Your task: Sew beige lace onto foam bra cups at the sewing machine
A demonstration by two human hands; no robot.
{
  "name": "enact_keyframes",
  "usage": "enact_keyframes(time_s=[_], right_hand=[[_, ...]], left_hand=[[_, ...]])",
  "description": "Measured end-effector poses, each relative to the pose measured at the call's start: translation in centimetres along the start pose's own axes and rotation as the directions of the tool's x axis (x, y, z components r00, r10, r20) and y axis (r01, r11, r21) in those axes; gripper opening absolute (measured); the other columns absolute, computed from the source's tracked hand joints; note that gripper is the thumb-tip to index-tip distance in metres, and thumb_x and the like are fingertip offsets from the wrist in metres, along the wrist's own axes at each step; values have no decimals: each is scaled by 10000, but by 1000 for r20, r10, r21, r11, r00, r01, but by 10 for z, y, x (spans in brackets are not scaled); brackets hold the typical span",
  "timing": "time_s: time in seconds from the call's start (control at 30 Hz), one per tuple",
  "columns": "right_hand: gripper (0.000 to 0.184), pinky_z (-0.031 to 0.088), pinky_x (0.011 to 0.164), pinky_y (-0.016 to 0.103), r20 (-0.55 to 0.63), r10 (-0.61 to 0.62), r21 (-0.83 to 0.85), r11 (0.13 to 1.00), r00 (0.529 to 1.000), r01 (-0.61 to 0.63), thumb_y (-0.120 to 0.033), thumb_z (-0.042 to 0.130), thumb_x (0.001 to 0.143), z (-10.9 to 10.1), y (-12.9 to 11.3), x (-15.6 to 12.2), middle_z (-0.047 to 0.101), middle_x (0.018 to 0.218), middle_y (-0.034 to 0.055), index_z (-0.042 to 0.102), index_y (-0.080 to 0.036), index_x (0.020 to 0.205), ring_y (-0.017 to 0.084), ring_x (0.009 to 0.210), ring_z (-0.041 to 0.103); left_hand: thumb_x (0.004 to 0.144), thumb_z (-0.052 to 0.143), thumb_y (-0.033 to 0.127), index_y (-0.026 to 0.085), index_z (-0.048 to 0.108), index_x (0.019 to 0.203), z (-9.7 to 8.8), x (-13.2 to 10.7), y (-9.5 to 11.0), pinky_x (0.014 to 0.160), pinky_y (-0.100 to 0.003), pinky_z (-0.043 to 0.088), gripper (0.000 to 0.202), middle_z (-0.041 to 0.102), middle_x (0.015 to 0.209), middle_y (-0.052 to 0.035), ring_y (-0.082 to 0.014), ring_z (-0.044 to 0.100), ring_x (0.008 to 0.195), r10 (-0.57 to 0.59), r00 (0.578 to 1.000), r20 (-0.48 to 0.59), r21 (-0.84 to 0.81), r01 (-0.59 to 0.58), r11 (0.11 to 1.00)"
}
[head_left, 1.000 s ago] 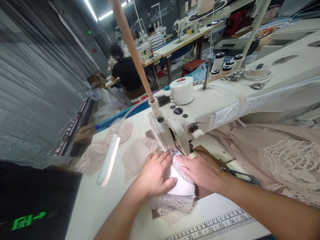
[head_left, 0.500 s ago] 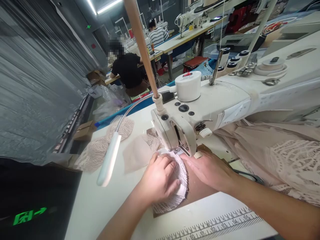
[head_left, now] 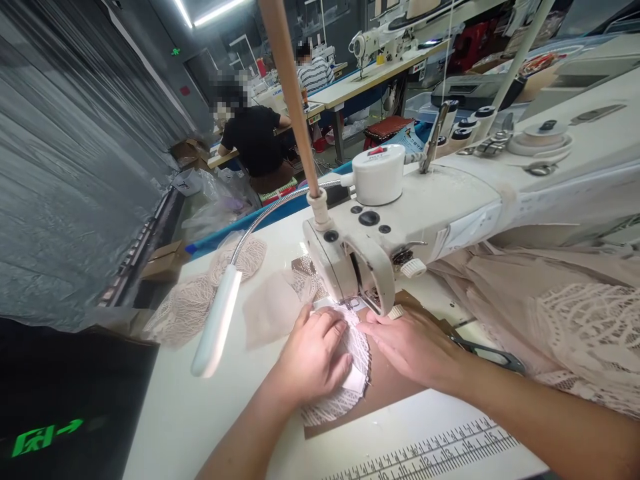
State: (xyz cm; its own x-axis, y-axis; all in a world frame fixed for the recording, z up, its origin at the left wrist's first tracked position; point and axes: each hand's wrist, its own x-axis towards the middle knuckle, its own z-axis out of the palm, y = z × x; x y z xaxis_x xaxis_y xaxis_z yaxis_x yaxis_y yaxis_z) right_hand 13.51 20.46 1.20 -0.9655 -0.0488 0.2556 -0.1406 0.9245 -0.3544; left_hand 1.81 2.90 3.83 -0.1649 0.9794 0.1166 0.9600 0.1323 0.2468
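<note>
A curved white lace piece (head_left: 356, 343) with a small white tag lies on a brown sheet (head_left: 393, 381) beneath the needle end of a white sewing machine (head_left: 333, 257). My left hand (head_left: 317, 350) is on top of the lace, its fingers bent and drawn together, holding it close to the presser foot (head_left: 351, 303). Flat on the brown sheet, my right hand (head_left: 417, 340) has its fingers stretched toward the lace's right edge. Part of that hand is behind the machine head. The lace under my left palm is hidden.
A lamp (head_left: 217, 323) on a bendy neck hangs left of my left hand. Beige lace pieces (head_left: 185, 310) lie behind it. Beige fabric (head_left: 540, 300) is heaped at right, beside a dark looped handle (head_left: 493, 353). A printed ruler (head_left: 430, 457) runs along the front. Two people sit at machines beyond.
The lace piece has shifted slightly left and turned a little under my left hand. My right fingertips have drawn back from under the machine head to the lace's edge. The view has tilted slightly.
</note>
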Motion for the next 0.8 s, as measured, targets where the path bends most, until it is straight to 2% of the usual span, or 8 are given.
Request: enact_keyframes(time_s=[0.13,0.23,0.33,0.43,0.6,0.7,0.8], right_hand=[[272,294,567,273,15,11,-9,1000,1000,-11,-68,396,846,2,1,0,594,699,27,640,-190,847,151,628,483],[317,355,612,274,-64,19,4,1000,998,-19,-70,391,840,4,2,0,647,776,47,660,-200,947,175,706,549],[333,381,611,281,-157,28,10,1000,987,-27,-90,377,849,5,3,1,649,731,47,674,-200,949,185,684,562],[332,371,565,279,-196,27,7,1000,980,-26,-116,356,875,4,3,1,631,678,43,678,-194,899,182,633,552],[314,355,531,273,-189,33,33,999,981,-27,-140,360,882,6,4,1,628,690,45,666,-195,839,172,597,542],[307,353,542,271,-162,57,64,997,985,-47,-150,364,886,6,3,1,623,687,40,664,-204,848,171,604,541],[289,341,560,270,-125,35,99,995,992,-22,-156,383,888,3,2,0,613,687,37,660,-207,823,169,632,533]], left_hand=[[803,533,257,125,550,1159,0,1,-2,1067,-547,290,380,601,1088,-133,-290,540,1072,-9,1000,-19,18,10,1000],[798,518,196,120,571,1111,-1,4,0,1042,-552,328,326,606,1077,-142,-303,529,1082,5,998,-59,30,-3,1000],[839,463,139,126,586,1056,0,6,4,919,-457,464,250,604,1062,-146,-267,547,1019,34,996,-78,-48,-38,998],[892,449,172,140,598,988,7,8,6,765,-362,524,180,605,978,-127,-221,567,891,-19,996,-92,-123,8,992],[919,410,163,158,587,785,20,11,2,675,-318,508,222,600,821,-85,-183,564,760,-103,985,-142,-114,87,990],[918,395,160,160,572,775,22,11,0,659,-316,494,227,603,807,-86,-181,558,735,-108,979,-173,-108,91,990],[908,412,156,161,568,797,22,10,1,658,-306,481,192,608,818,-86,-179,558,735,-128,970,-209,-174,92,980]])
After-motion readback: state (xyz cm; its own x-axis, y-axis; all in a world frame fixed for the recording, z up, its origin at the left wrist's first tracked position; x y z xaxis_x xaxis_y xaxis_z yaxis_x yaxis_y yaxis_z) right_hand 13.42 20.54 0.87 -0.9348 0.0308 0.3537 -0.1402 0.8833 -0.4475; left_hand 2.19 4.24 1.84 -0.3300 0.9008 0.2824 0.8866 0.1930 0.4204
